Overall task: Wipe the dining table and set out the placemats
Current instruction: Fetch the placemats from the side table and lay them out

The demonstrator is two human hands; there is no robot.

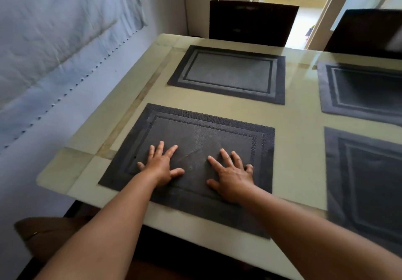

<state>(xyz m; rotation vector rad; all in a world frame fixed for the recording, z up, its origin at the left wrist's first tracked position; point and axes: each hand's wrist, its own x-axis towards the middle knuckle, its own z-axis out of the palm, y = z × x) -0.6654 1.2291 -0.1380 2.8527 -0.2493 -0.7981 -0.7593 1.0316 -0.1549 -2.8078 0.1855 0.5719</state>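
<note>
- No brand, label or writing can be read on anything here.
- The near left placemat (195,132) is a dark grey woven rectangle with a darker border and thin framing lines around a smoother middle field. It lies flat at the near left part of the dining table (295,114), with its near edge close to the table edge.
- The left hand (161,164) rests palm down on this placemat, fingers straight and spread, gripping nothing.
- The right hand (232,177) also lies flat on the same placemat, just beside the left one, fingers spread and pressing on the weave, holding nothing.
- The far left placemat (228,73) has the same pattern and looks lighter where the light falls on it.
- The far right placemat (361,90) and the near right placemat (365,182) are cut by the frame edge; both lie flat and apart from the others.
- The table top is pale green and glossy, with lighter inlay strips near the left side.
- Two dark chairs (252,21) stand at the far side.
- A pale blue cloth (65,29) hangs on the wall at the left.
</note>
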